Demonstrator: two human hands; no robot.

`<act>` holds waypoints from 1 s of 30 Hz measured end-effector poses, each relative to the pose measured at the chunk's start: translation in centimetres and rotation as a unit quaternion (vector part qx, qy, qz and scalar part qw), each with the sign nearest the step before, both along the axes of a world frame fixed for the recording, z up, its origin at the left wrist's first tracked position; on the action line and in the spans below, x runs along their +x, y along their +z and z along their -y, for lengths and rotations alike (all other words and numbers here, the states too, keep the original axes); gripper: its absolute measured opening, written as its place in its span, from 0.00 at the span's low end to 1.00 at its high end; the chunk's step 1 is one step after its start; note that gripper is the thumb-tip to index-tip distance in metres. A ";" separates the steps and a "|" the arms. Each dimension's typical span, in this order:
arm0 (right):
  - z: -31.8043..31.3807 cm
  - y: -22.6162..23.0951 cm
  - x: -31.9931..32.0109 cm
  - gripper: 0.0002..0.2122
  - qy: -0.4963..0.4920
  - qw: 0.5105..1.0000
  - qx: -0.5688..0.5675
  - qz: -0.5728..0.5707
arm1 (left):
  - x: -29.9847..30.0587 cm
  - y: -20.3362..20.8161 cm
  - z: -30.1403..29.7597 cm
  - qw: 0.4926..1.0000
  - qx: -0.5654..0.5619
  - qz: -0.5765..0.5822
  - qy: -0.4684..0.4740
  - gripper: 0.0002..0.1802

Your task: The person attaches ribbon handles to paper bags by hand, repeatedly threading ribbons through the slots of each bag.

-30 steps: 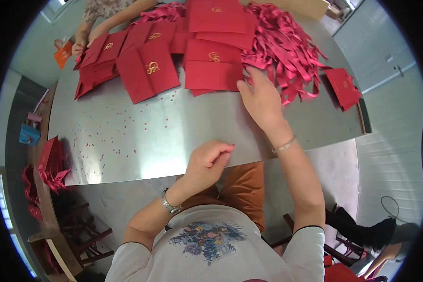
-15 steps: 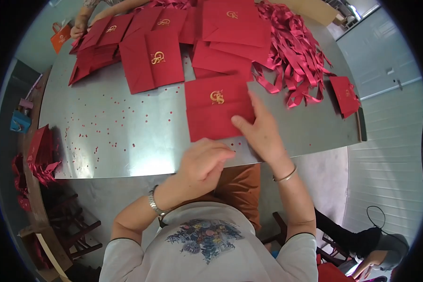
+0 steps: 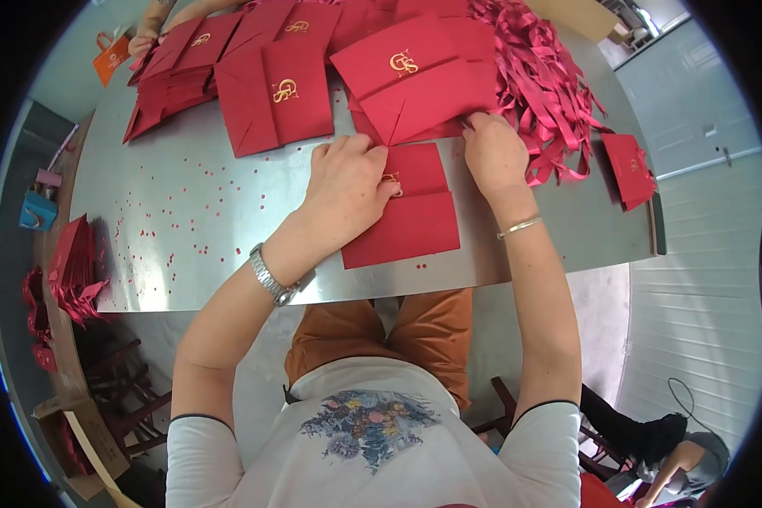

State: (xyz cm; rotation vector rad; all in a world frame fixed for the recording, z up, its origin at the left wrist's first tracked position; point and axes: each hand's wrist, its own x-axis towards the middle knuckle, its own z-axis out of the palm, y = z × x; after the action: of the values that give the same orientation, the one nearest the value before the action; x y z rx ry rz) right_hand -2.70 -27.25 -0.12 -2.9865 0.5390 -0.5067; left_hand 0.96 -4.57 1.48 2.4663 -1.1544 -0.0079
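A flat red paper bag with a folded flap and gold monogram lies near the table's front edge. My left hand is closed at its left side, thumb over the monogram and fingertips by the bag's top. Just beyond, another red bag lies tilted on a pile, its low corner close to my left fingertips. My right hand is pinched at the lower right edge of that tilted bag; its fingertips are partly hidden.
Stacks of red bags cover the far side, beside a heap of red ribbons. Small red paper dots dot the metal table. One bag stands at the right edge. Another person's hand is at the far left.
My left hand has moved up onto the near bag. My right hand has left that bag's edge for the pile, where the top bag has come nearer and turned askew.
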 end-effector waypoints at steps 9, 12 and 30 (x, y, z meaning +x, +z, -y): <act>-0.6 0.9 -4.5 0.05 0.115 0.984 0.027 0.136 | 1.2 0.2 -0.4 0.998 -0.034 -0.031 0.043 0.25; -3.6 2.0 -6.7 0.05 0.075 0.924 0.340 0.160 | 0.2 1.0 -1.0 0.992 -0.118 0.009 0.030 0.24; -10.1 -0.7 -7.3 0.02 0.165 0.936 0.211 0.227 | 1.4 1.9 -1.6 0.905 -0.135 -0.404 -0.009 0.10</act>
State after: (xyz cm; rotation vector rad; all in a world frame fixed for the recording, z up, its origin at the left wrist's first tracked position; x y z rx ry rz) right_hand -10.03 -17.18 -0.78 -2.3681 0.0815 -0.8812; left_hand 2.39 -2.98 3.43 1.8797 -0.7330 -0.7499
